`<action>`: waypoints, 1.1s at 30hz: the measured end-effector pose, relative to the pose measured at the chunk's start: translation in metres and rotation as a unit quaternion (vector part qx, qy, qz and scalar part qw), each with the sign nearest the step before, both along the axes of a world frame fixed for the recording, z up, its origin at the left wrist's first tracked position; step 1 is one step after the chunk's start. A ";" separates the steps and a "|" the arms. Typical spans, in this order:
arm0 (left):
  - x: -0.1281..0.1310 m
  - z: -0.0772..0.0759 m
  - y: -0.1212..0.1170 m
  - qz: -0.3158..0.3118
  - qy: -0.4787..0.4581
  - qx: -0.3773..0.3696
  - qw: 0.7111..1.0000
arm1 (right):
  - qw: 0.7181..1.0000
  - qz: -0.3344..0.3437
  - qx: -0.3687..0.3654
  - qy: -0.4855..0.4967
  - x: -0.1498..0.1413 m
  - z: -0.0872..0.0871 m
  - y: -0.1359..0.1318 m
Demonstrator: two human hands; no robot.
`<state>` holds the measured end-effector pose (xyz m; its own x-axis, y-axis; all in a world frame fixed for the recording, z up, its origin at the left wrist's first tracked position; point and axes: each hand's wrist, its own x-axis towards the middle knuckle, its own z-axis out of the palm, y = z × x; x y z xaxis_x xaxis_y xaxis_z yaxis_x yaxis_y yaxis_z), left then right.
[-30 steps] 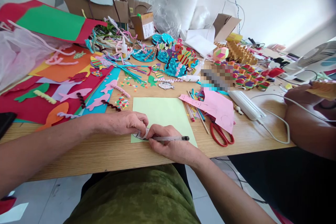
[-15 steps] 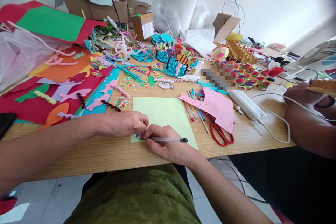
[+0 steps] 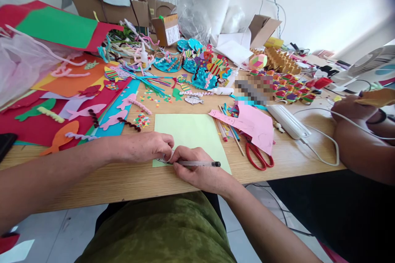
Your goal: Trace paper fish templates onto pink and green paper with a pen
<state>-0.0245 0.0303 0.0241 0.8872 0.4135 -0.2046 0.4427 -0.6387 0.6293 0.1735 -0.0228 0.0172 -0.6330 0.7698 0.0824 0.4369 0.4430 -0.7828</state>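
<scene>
A sheet of light green paper [image 3: 193,131] lies near the table's front edge. On its lower left corner is a small black-and-white paper cutout [image 3: 161,160], mostly hidden beneath my fingers. My left hand [image 3: 157,146] has its fingers bent and pressed together, holding the cutout down. Between thumb and fingers, my right hand [image 3: 193,168] grips a pen [image 3: 199,164] with a clear barrel and black end. The pen lies nearly flat, its tip close to my left fingertips at the cutout's edge.
Red-handled scissors [image 3: 259,156] lie under pink paper [image 3: 254,125] to the right, near a white power strip [image 3: 288,123]. Colored fish cutouts [image 3: 61,135] and red sheets spread left. Glue bottles [image 3: 222,91] and finished crafts stand behind. Another person's arm [image 3: 358,144] rests far right.
My hands and the pen stay almost in place, with only a slight shift at the fingertips. The view has moved slightly. At far right, the other person's hands and the golden piece have shifted.
</scene>
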 end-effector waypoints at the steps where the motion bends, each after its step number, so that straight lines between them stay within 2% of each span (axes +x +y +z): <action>1: 0.000 0.000 0.000 0.000 -0.002 0.000 1.000 | 1.000 -0.001 0.002 0.000 0.000 -0.001 0.000; 15: -0.003 -0.006 -0.001 -0.001 -0.010 0.016 1.000 | 1.000 -0.019 -0.001 0.014 0.004 -0.002 -0.002; 24: 0.007 0.004 -0.006 0.031 0.050 0.007 0.998 | 1.000 -0.028 -0.007 -0.004 0.003 0.001 -0.004; 28: 0.009 0.003 -0.008 0.048 0.044 0.001 0.998 | 1.000 -0.025 -0.012 0.002 0.004 0.001 -0.004; 33: 0.005 -0.006 -0.008 0.008 0.005 0.034 0.999 | 0.999 -0.034 -0.031 0.007 0.007 0.001 -0.004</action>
<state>-0.0196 0.0227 0.0176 0.8788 0.4402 -0.1841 0.4587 -0.6732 0.5800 0.1801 -0.0270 0.0178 -0.5775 0.8153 0.0428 0.4528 0.3634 -0.8142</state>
